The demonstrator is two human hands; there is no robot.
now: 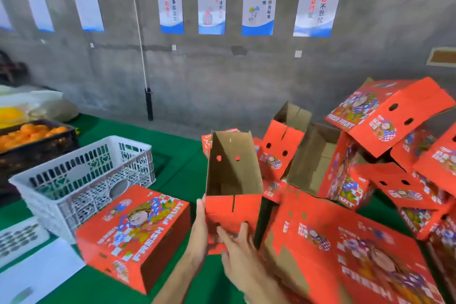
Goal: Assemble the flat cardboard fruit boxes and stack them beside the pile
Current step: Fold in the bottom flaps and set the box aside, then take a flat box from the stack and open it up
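I hold an opened red cardboard fruit box [233,180] upright in front of me, its brown inside facing the camera. My left hand [199,227] grips its lower left edge. My right hand [237,242] presses on the red lower flap, fingers spread over it. A flat printed red box [350,252] lies just right of my hands. A closed red box [133,234] sits to the left. A loose pile of assembled red boxes [385,145] rises at the right.
A white slotted plastic crate [86,175] stands left on the green table cover [177,177]. A dark crate of oranges [32,138] sits at far left. White foam sheets [37,276] lie at the lower left. A grey wall with posters stands behind.
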